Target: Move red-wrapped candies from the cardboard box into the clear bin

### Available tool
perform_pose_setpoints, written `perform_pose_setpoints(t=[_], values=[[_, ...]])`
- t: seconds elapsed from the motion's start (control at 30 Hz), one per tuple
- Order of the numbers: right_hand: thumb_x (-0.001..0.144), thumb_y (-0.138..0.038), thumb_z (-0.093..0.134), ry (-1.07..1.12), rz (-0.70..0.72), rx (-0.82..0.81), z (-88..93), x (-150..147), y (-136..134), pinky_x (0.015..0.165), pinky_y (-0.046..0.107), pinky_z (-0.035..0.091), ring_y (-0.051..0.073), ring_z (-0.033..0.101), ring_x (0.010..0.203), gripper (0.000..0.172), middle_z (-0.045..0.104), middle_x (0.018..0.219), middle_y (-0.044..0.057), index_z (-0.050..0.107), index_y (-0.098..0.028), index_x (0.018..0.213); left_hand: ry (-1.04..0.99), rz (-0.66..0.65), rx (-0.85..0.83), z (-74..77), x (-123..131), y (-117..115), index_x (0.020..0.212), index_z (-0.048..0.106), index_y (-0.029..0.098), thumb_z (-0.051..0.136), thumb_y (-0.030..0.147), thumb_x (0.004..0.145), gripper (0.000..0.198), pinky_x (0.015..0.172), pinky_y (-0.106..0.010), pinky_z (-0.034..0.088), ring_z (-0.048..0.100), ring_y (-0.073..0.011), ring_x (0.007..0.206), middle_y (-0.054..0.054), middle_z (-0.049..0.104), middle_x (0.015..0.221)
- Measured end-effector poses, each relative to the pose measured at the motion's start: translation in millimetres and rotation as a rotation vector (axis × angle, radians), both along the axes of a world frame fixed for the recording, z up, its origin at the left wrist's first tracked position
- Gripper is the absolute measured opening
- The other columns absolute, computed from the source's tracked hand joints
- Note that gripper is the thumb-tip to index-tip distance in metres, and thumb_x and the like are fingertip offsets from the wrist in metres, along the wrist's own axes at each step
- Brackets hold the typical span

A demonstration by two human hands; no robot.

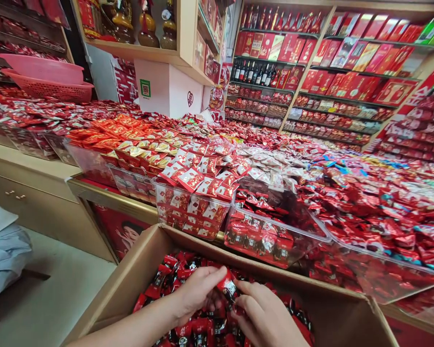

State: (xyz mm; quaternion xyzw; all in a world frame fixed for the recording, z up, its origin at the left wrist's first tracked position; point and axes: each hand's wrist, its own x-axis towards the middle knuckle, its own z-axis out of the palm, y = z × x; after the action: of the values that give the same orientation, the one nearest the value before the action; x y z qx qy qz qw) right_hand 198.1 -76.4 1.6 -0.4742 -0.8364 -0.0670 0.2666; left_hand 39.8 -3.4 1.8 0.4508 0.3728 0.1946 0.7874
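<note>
Over an open cardboard box [130, 274], my left hand [198, 291] pinches the upper end of a red and black wrapped candy [228, 285] between thumb and fingers. My right hand [262, 311] grips the same candy from the other side, its fingers curled toward me. Below both hands, the box is filled with loose wrapped candies [197, 332] in the same red and black wrappers. Just beyond the box stands a clear plastic bin [262, 236] with similar red and black packets stacked in rows against its front wall.
Left of that bin, another clear bin [191, 212] is heaped with red and white packets. More packed bins spread across the counter. Pink baskets [47, 79] sit at the far left, shelves [307, 91] of bottles and boxes behind. A person's light clothing [5, 255] shows at the left edge.
</note>
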Motion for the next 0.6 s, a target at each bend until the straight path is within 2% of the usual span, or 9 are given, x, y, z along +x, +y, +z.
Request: perform_pose_setpoints(t=[0.07, 0.17, 0.2, 0.27, 0.33, 0.37, 0.43, 0.5, 0.6], values=[[0.072, -0.017, 0.049, -0.100, 0.033, 0.125, 21.6, 2.2, -3.3, 0.055, 0.028, 0.047, 0.016, 0.058, 0.062, 0.004, 0.065, 0.085, 0.007, 0.053, -0.019, 0.072, -0.119, 0.019, -0.095, 3.4, -1.7, 1.0, 0.075, 0.050, 0.015, 0.039, 0.058, 0.070, 0.044, 0.046, -0.019, 0.030, 0.047, -0.0071, 0.046, 0.002, 0.054, 0.059], [0.075, -0.025, 0.048, -0.198, 0.024, 0.240, 76.4, 14.6, -5.2, 0.048, 0.023, 0.044, 0.013, 0.057, 0.052, 0.011, 0.067, 0.077, 0.004, 0.053, -0.022, 0.066, -0.154, 0.041, -0.124, 5.9, -5.0, 2.6, 0.081, 0.051, 0.014, 0.040, 0.055, 0.071, 0.044, 0.049, -0.019, 0.032, 0.050, -0.0077, 0.050, -0.001, 0.057, 0.065], [0.077, -0.028, 0.045, -0.200, -0.043, 0.262, 96.9, 20.9, -1.5, 0.048, 0.023, 0.043, 0.013, 0.057, 0.053, 0.016, 0.066, 0.077, 0.005, 0.053, -0.023, 0.065, -0.130, 0.049, -0.116, 6.0, -5.7, 2.7, 0.081, 0.051, 0.013, 0.043, 0.053, 0.071, 0.042, 0.049, -0.019, 0.032, 0.051, -0.0076, 0.050, -0.001, 0.057, 0.065], [0.081, -0.034, 0.036, -0.192, -0.284, 0.269, 133.8, 34.4, 16.4, 0.052, 0.025, 0.043, 0.015, 0.058, 0.060, 0.026, 0.065, 0.079, 0.007, 0.054, -0.023, 0.066, -0.088, 0.048, -0.107, 4.9, -5.4, 1.9, 0.081, 0.051, 0.013, 0.047, 0.050, 0.070, 0.040, 0.048, -0.018, 0.030, 0.051, -0.0072, 0.050, -0.001, 0.057, 0.065], [0.082, -0.038, 0.030, -0.263, -0.536, 0.206, 158.8, 47.9, 47.3, 0.057, 0.027, 0.042, 0.018, 0.059, 0.067, 0.032, 0.064, 0.077, 0.009, 0.056, -0.019, 0.076, -0.052, 0.027, -0.113, 1.9, -3.1, 0.2, 0.079, 0.050, 0.013, 0.049, 0.050, 0.068, 0.039, 0.046, -0.017, 0.028, 0.050, -0.0064, 0.048, 0.000, 0.057, 0.063], [0.083, -0.038, 0.030, -0.341, -0.630, 0.110, 165.7, 54.3, 65.5, 0.056, 0.028, 0.041, 0.020, 0.059, 0.066, 0.033, 0.063, 0.073, 0.009, 0.055, -0.017, 0.081, -0.039, 0.017, -0.112, -0.5, -1.6, -0.6, 0.078, 0.049, 0.013, 0.050, 0.050, 0.067, 0.039, 0.045, -0.017, 0.027, 0.050, -0.0059, 0.047, 0.000, 0.056, 0.062], [0.082, -0.035, 0.031, -0.508, -0.692, -0.093, 168.7, 65.7, 101.5, 0.055, 0.028, 0.040, 0.022, 0.059, 0.068, 0.031, 0.062, 0.073, 0.011, 0.053, -0.014, 0.087, 0.003, -0.009, -0.100, -7.3, 1.6, -1.9, 0.075, 0.046, 0.015, 0.053, 0.051, 0.062, 0.039, 0.043, -0.017, 0.025, 0.048, -0.0057, 0.044, 0.002, 0.056, 0.059], [0.082, -0.028, 0.033, -0.604, -0.678, -0.210, 161.1, 73.5, 130.2, 0.057, 0.029, 0.040, 0.024, 0.059, 0.073, 0.026, 0.063, 0.078, 0.013, 0.053, -0.012, 0.090, 0.046, -0.045, -0.077, -16.1, 3.8, -2.4, 0.073, 0.044, 0.017, 0.057, 0.051, 0.056, 0.041, 0.042, -0.017, 0.023, 0.047, -0.0060, 0.042, 0.002, 0.056, 0.057], [0.078, -0.015, 0.036, -0.641, -0.625, -0.260, 141.0, 79.6, 154.1, 0.059, 0.029, 0.040, 0.025, 0.059, 0.075, 0.021, 0.063, 0.077, 0.014, 0.055, -0.012, 0.088, 0.117, -0.107, 0.030, -30.6, 5.1, -0.7, 0.068, 0.046, 0.016, 0.062, 0.049, 0.050, 0.041, 0.044, -0.019, 0.023, 0.040, -0.0047, 0.041, 0.004, 0.054, 0.053]])
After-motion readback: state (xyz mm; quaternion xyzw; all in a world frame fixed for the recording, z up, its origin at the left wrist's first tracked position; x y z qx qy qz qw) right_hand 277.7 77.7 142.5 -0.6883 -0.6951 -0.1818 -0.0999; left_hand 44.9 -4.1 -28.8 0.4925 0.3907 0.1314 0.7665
